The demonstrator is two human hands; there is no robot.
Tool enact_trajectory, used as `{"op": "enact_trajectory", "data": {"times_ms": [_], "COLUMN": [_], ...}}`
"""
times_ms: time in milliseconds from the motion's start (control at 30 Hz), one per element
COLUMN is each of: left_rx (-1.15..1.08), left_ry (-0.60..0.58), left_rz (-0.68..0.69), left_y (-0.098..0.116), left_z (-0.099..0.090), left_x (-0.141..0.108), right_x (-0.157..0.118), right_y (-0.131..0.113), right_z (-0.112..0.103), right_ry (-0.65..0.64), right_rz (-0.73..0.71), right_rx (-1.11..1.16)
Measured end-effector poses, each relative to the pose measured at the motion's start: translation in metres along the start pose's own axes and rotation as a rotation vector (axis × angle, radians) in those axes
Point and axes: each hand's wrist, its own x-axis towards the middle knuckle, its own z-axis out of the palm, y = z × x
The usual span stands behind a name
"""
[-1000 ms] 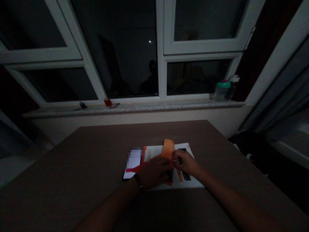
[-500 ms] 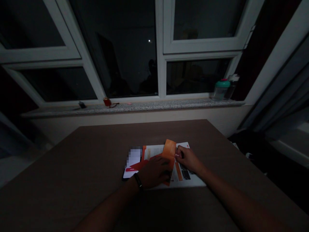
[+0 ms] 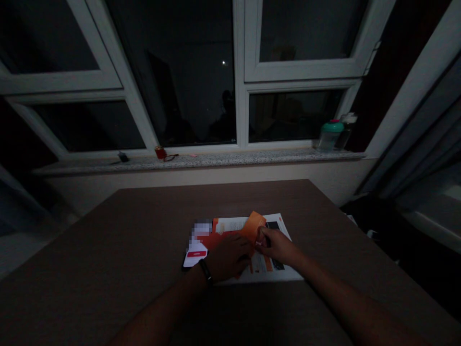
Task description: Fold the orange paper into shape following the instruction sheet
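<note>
An orange sheet of paper (image 3: 254,221) is bent up at its far end, over a printed leaflet (image 3: 284,273) lying on the table. My left hand (image 3: 230,254), with a dark band at the wrist, rests across the orange paper, its fingers curved over it and gripping it. On the paper's right edge, my right hand (image 3: 272,244) pinches between thumb and fingers. The exact contact of the left fingertips is dim. Left of the leaflet lies a phone (image 3: 194,257) with a lit screen and a red bar, partly overlapped by the orange paper.
The brown table (image 3: 151,216) reaches to the wall below a window. On the stone sill (image 3: 230,158) stand a green-lidded bottle (image 3: 330,134), a second clear bottle (image 3: 346,129), a small red jar (image 3: 160,153) and a small dark object (image 3: 123,156). Curtains hang at both sides.
My right hand has moved slightly left and toward me with the edge of the orange paper. The paper has shifted and tilts more to the right. My left hand stays nearly in place.
</note>
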Motion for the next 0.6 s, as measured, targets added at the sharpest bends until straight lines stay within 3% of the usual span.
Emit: {"op": "enact_trajectory", "data": {"times_ms": [133,600], "left_rx": [-0.024,-0.001], "left_ry": [0.002,0.014], "left_rz": [-0.007,-0.018], "left_y": [0.000,-0.002], "left_z": [0.000,0.006], "left_x": [0.000,-0.002], "right_x": [0.001,0.007], "right_y": [-0.004,0.016], "right_z": [0.001,-0.011], "right_ry": [0.001,0.207], "right_rz": [0.011,0.104], "right_rx": [-0.043,-0.133]}}
